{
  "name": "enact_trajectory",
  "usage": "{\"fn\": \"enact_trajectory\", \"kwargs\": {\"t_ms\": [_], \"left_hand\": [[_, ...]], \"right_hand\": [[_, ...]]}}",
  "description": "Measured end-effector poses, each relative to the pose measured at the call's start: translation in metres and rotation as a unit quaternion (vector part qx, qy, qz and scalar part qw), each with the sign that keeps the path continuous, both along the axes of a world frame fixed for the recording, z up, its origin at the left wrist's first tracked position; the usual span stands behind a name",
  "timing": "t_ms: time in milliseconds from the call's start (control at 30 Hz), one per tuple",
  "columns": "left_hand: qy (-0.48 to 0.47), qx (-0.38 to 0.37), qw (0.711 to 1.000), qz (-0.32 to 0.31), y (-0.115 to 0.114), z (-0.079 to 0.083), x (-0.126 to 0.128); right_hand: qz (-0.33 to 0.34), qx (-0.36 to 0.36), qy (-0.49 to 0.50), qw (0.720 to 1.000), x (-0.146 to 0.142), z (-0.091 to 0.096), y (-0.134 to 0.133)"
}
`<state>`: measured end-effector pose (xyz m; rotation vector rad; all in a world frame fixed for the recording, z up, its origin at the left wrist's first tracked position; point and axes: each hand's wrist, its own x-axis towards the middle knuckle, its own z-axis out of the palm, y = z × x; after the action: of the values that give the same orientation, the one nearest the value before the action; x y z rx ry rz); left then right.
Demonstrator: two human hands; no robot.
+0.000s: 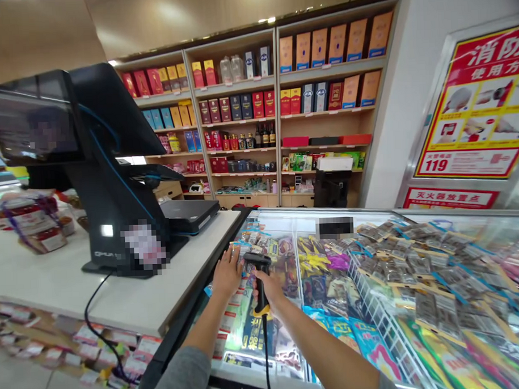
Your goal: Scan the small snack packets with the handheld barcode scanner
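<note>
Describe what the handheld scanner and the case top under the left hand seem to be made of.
The scanner: likely matte black plastic, with a yellow band at the grip's base. The case top: apparently clear, glossy glass; packets show through it and light reflects off it.

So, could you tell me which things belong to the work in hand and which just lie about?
In hand: barcode scanner in the right hand; glass display case under the left hand.
Lying about: till screen, wrapped jars, shelved boxes, fire poster.
</note>
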<state>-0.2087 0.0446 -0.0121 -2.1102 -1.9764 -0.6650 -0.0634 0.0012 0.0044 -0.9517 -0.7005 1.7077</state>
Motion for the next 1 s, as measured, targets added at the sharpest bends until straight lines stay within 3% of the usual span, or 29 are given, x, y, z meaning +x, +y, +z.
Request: {"fn": "enact_trajectory", "kwargs": {"t_ms": [167,300,400,533,667,833,1000], "left_hand": [[0.021,0.012,1.0,0.001,-0.001,0.012,0.003],[0.013,0.079,0.996,-0.039,0.001,0.024,0.028],[-0.024,0.083,0.989,-0.12,0.013,0.03,0.073],[-0.081,0.018,0.972,-0.218,0.037,0.03,0.159],[-0.108,-0.049,0.958,-0.262,0.064,0.027,0.245],[-0.112,-0.098,0.956,-0.252,0.106,0.024,0.316],[-0.115,-0.133,0.963,-0.204,0.144,0.017,0.34]], "right_hand": [[0.007,0.025,0.009,1.0,0.027,0.005,0.001],[-0.008,0.062,0.021,0.998,0.087,0.013,0.005],[-0.073,0.068,0.003,0.995,0.148,0.015,0.01],[-0.175,0.052,-0.005,0.983,0.23,0.005,0.014],[-0.242,0.039,0.044,0.968,0.286,-0.005,0.014],[-0.251,0.023,0.097,0.963,0.305,-0.005,0.017],[-0.265,-0.004,0.101,0.959,0.302,0.0,0.023]]}}
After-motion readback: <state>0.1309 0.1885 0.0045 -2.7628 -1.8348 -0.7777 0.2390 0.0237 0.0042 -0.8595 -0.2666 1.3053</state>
